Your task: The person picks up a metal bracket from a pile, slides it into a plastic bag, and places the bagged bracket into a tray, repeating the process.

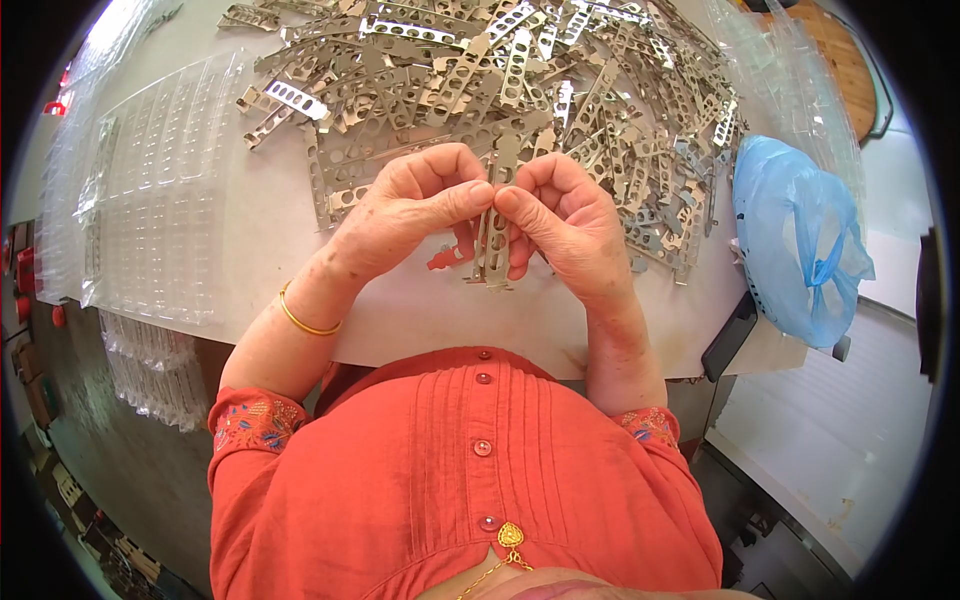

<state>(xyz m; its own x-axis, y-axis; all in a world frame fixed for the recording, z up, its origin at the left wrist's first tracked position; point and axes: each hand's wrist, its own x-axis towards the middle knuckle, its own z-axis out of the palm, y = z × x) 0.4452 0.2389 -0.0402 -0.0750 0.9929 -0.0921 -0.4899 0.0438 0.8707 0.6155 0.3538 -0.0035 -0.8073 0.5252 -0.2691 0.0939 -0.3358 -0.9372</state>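
Between my two hands stands a narrow metal bracket (497, 240) with a row of round holes, its long side pointing away from me. My left hand (430, 200) pinches it from the left, thumb on its face and fingers curled behind. From the right, my right hand (565, 215) grips the same bracket with thumb and bent fingers. Both thumb tips nearly meet over its middle. A small red piece (447, 258) shows just below my left fingers. Right beyond my hands lies a big heap of similar perforated metal brackets (430, 85).
Clear plastic blister trays (165, 190) lie on the white table (400, 320) at the left, with more stacked trays (155, 370) below its edge. A tied blue plastic bag (800, 240) sits at the right, beside a dark phone-like object (730, 337). Clear plastic (800, 80) lies behind the bag.
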